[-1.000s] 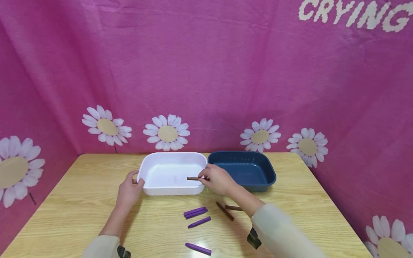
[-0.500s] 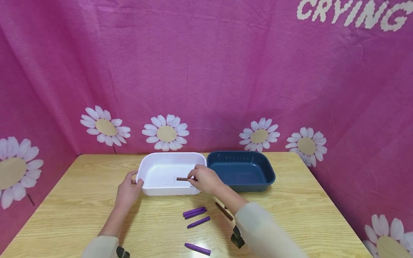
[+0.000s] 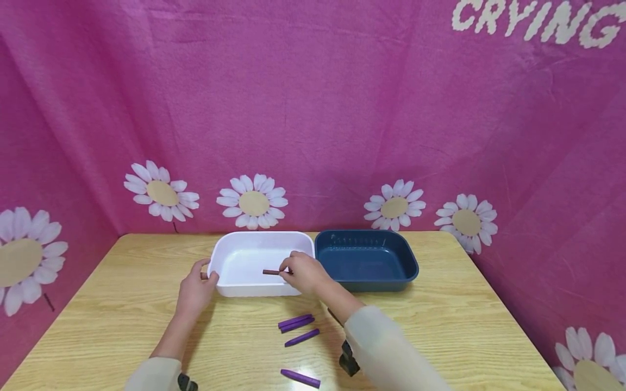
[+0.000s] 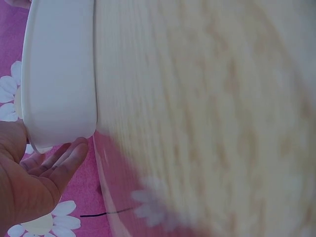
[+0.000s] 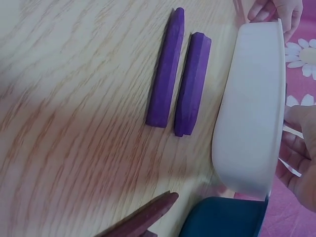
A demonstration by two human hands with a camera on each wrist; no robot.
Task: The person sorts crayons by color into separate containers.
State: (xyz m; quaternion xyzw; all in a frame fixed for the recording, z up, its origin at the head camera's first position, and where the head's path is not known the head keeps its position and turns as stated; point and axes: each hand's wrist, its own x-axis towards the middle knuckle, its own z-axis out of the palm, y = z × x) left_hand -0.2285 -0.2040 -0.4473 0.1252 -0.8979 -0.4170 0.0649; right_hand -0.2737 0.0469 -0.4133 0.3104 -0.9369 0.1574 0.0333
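Observation:
My left hand [image 3: 193, 290] grips the left end of a white plastic tray [image 3: 259, 291], thumb at the rim and fingers against the outer wall in the left wrist view. My right hand [image 3: 304, 273] pinches a brown crayon [image 3: 270, 272] over the right half of that tray, the crayon's free end pointing left. Whether it touches the tray bottom I cannot tell. Several purple crayons [image 3: 301, 337] lie on the table in front. Other brown crayons [image 5: 143, 217] show near the trays in the right wrist view; my right forearm mostly hides them in the head view.
A dark blue tray [image 3: 379, 285] stands against the white tray's right side. Both sit near the back edge of the wooden table [image 3: 455, 326]. A pink cloth [image 3: 323, 108] with daisies hangs behind and at the sides.
My right hand has moved left with the brown crayon, from the white tray's right rim to farther over its inside. My left hand has stayed at the tray's left end.

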